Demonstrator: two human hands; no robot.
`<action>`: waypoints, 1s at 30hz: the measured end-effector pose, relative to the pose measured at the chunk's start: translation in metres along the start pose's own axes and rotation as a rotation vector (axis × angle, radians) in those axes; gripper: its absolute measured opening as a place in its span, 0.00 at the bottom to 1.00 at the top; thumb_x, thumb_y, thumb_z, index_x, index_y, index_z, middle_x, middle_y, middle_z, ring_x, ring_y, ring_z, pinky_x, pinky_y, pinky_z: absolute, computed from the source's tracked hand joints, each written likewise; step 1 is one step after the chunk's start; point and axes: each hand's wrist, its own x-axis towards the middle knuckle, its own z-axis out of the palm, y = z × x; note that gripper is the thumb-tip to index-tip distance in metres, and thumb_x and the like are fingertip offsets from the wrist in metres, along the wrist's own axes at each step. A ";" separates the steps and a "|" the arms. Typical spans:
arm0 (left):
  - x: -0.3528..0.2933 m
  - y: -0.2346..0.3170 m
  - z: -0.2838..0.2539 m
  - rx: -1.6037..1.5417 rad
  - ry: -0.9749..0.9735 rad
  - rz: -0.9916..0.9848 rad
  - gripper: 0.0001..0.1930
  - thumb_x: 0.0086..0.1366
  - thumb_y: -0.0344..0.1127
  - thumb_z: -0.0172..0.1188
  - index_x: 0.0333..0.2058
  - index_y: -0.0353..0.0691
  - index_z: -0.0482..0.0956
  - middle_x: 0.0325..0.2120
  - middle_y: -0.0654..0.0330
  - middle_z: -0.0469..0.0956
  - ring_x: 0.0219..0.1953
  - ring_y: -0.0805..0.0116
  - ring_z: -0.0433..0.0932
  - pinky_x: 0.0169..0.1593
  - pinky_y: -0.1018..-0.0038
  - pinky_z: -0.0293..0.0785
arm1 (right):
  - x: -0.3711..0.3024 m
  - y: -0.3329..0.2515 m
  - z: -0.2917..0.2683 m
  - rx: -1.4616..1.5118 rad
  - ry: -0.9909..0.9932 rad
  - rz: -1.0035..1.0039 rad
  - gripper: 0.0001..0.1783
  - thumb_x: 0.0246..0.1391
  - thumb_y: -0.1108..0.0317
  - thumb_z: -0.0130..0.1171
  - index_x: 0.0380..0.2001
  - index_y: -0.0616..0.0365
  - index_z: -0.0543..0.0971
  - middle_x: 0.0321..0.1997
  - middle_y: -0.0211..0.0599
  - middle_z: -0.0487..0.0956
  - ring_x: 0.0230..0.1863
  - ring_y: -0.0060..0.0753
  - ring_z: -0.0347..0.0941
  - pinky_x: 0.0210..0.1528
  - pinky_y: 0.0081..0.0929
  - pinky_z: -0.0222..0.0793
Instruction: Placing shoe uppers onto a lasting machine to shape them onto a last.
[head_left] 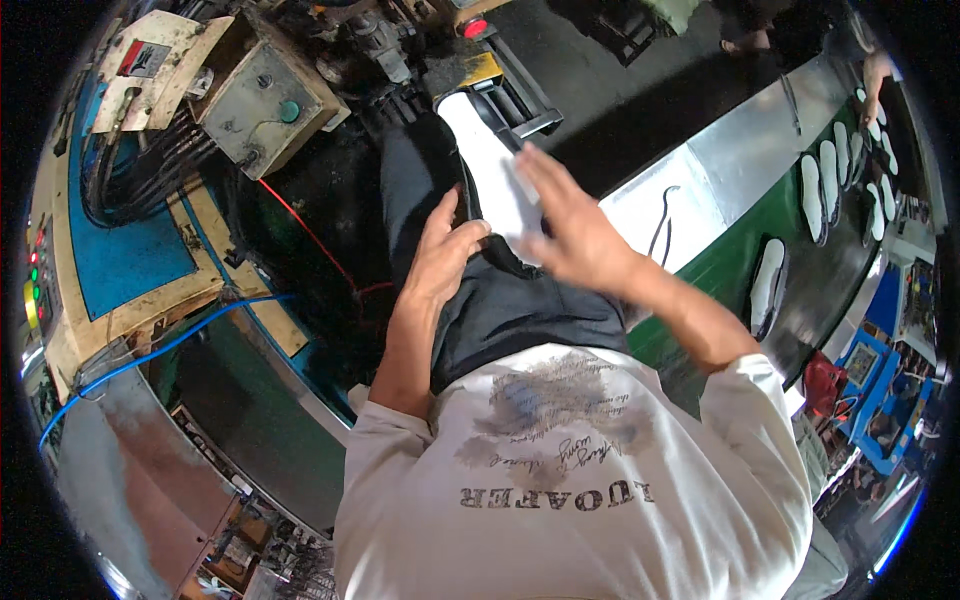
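both hands on a white sole (490, 170) over the lap: left hand (440, 262) grips its near end w/ thumb, right hand (572, 225) lies flat on top, fingers spread; sole's long axis runs away toward the black press (505, 85).

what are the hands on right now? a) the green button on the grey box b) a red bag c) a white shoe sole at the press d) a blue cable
c: both the left hand and the right hand are on the white shoe sole lying by the black and yellow press; more white soles sit apart on the green conveyor belt to the right.
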 end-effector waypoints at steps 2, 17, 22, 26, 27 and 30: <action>0.008 0.004 0.009 -0.117 -0.049 -0.007 0.31 0.73 0.25 0.56 0.72 0.30 0.62 0.57 0.51 0.78 0.58 0.58 0.81 0.61 0.56 0.80 | -0.009 -0.021 0.003 -0.381 -0.168 -0.025 0.54 0.54 0.61 0.74 0.81 0.48 0.59 0.86 0.61 0.47 0.70 0.82 0.66 0.72 0.61 0.69; 0.159 0.049 -0.081 0.690 0.361 0.493 0.17 0.75 0.35 0.64 0.57 0.32 0.86 0.55 0.52 0.88 0.56 0.64 0.84 0.61 0.68 0.76 | 0.008 -0.003 0.005 -0.306 -0.172 -0.077 0.43 0.52 0.59 0.75 0.73 0.30 0.74 0.85 0.67 0.43 0.62 0.76 0.71 0.63 0.59 0.79; 0.141 0.044 -0.063 0.754 0.473 0.529 0.16 0.77 0.36 0.60 0.55 0.34 0.87 0.48 0.49 0.90 0.51 0.62 0.87 0.57 0.67 0.79 | 0.004 0.010 0.004 -0.306 -0.132 -0.138 0.42 0.49 0.59 0.77 0.71 0.32 0.77 0.84 0.67 0.46 0.62 0.73 0.70 0.63 0.58 0.78; 0.155 0.069 -0.073 0.639 0.328 0.531 0.18 0.78 0.37 0.59 0.59 0.34 0.84 0.52 0.47 0.88 0.55 0.61 0.85 0.61 0.65 0.77 | 0.010 0.022 -0.010 -0.172 -0.060 -0.132 0.39 0.48 0.59 0.77 0.67 0.38 0.82 0.83 0.68 0.49 0.74 0.74 0.64 0.69 0.61 0.71; 0.161 0.075 -0.095 0.548 0.362 0.621 0.20 0.79 0.39 0.59 0.62 0.33 0.82 0.56 0.49 0.86 0.58 0.63 0.83 0.62 0.65 0.76 | 0.017 0.018 -0.018 -0.168 -0.068 -0.150 0.39 0.48 0.59 0.77 0.67 0.38 0.82 0.83 0.68 0.49 0.74 0.74 0.64 0.69 0.61 0.71; 0.179 0.192 -0.134 0.276 0.539 0.719 0.27 0.78 0.46 0.62 0.67 0.33 0.76 0.59 0.54 0.83 0.59 0.64 0.80 0.64 0.65 0.74 | 0.025 0.006 -0.052 -0.133 0.058 -0.111 0.35 0.50 0.59 0.76 0.64 0.44 0.84 0.82 0.71 0.52 0.73 0.74 0.64 0.70 0.61 0.68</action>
